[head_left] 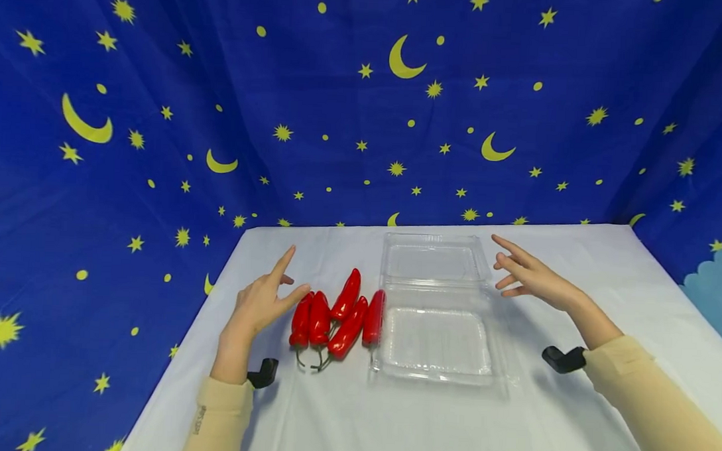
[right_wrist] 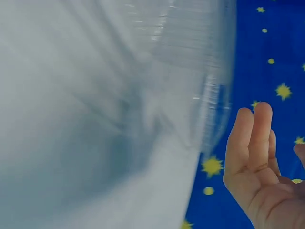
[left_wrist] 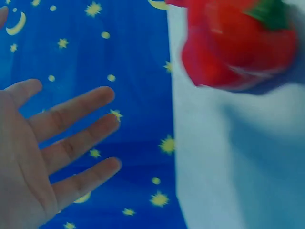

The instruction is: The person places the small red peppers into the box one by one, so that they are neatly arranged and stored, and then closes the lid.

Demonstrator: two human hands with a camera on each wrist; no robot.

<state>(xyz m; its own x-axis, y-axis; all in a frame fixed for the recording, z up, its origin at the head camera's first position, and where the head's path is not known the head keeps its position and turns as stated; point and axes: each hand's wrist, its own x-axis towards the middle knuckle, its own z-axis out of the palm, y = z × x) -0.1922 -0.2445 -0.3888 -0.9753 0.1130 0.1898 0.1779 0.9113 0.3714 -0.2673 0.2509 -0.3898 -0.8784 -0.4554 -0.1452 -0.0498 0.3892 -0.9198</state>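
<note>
Several red peppers (head_left: 348, 328) with green stems lie grouped on the white cloth, left of a clear plastic clamshell box (head_left: 437, 341). The box lies unfolded, its lid (head_left: 431, 261) toward the back. The rightmost pepper (head_left: 373, 319) lies along the box's left edge and overlaps it in the head view. My left hand (head_left: 257, 305) hovers just left of the peppers with fingers spread, holding nothing. In the left wrist view, a pepper (left_wrist: 243, 43) shows blurred and large beyond the spread fingers. My right hand (head_left: 535, 278) is raised right of the lid, fingers extended and holding nothing.
The white-covered table (head_left: 437, 427) carries the peppers and box. A blue curtain (head_left: 341, 118) with yellow moons and stars stands behind it and along both sides. Black wrist-camera mounts (head_left: 563, 359) stick out beside both sleeves.
</note>
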